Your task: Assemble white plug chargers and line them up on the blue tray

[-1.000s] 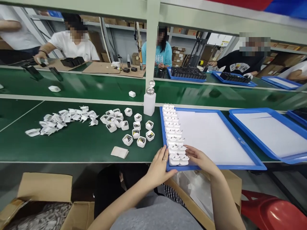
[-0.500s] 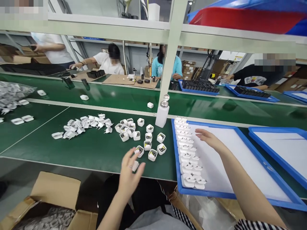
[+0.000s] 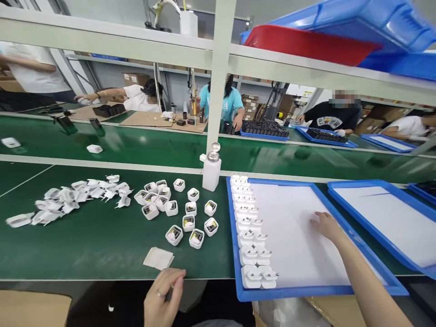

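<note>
My left hand (image 3: 165, 297), with a ring on one finger, is at the table's front edge. Its fingers are loosely curled, a gap shows beside the thumb, and I see nothing held. Just beyond lies a folded white cloth (image 3: 159, 258). My right hand (image 3: 327, 225) hovers over or touches the white lining of a blue-rimmed tray (image 3: 296, 293), fingers apart and holding nothing. Along the tray's left side stand two rows of white plug adapters (image 3: 252, 275) with metal pins upward. Left of the tray, several open white charger housings (image 3: 174, 235) show circuit parts inside.
Loose white plug covers (image 3: 64, 200) are heaped on the left. A white pump bottle (image 3: 211, 173) stands by the post (image 3: 220, 77). Another blue tray (image 3: 381, 218) lies at right. Co-workers sit across the green conveyor (image 3: 153, 152). Stacked trays (image 3: 306, 45) rest overhead.
My left hand has drawn back from the cloth to the table edge, its fingers more curled. My right hand has moved away from the adapter rows, toward the tray's right side. The view has shifted.
</note>
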Motion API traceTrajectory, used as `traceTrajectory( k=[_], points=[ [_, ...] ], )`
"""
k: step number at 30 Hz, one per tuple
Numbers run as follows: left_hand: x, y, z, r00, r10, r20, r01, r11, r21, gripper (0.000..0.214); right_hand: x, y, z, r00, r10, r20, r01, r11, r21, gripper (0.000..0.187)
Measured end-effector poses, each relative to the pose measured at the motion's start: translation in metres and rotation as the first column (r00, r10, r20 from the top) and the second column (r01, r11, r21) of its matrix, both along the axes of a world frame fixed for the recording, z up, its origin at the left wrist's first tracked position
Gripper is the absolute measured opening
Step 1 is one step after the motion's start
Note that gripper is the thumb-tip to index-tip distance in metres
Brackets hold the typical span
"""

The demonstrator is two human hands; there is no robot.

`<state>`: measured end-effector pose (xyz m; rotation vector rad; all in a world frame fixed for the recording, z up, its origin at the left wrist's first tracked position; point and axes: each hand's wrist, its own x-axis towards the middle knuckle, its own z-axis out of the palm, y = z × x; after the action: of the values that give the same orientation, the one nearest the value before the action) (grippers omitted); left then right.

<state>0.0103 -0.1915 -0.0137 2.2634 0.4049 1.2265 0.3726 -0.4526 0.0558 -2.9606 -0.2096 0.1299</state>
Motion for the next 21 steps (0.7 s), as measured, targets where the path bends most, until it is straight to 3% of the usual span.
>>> traceTrajectory(
  k=[4, 8, 10, 12, 16, 21],
  points=[
    [0.023, -0.011, 0.007, 0.975, -0.191, 0.114, 0.194, 0.981, -0.014, 0.020, 0.002, 0.003, -0.006, 0.990, 0.096, 0.101, -0.085, 0.990, -0.111, 0.036],
    [0.021, -0.021, 0.002, 0.933, -0.330, 0.145, 0.334, 0.942, -0.005, 0.021, 0.011, 0.050, -0.004, 0.918, 0.373, 0.134, -0.358, 0.925, -0.126, 0.039],
    [0.010, -0.026, -0.005, 0.936, -0.324, 0.137, 0.322, 0.946, 0.040, 0.019, 0.015, 0.081, -0.002, 0.869, 0.480, 0.121, -0.469, 0.877, -0.107, 0.040],
    [-0.006, -0.029, -0.015, 0.966, -0.242, 0.093, 0.236, 0.969, 0.067, 0.017, 0.018, 0.111, 0.001, 0.834, 0.539, 0.113, -0.530, 0.842, -0.105, 0.039],
    [-0.047, -0.017, -0.030, 0.999, 0.053, -0.002, -0.053, 0.995, 0.084, 0.015, 0.021, 0.158, 0.011, 0.789, 0.595, 0.153, -0.583, 0.804, -0.119, 0.038],
    [-0.071, 0.025, -0.024, 0.915, 0.397, 0.074, -0.401, 0.915, 0.049, 0.017, 0.028, 0.200, 0.018, 0.748, 0.644, 0.160, -0.645, 0.762, -0.054, 0.038]
  ],
)
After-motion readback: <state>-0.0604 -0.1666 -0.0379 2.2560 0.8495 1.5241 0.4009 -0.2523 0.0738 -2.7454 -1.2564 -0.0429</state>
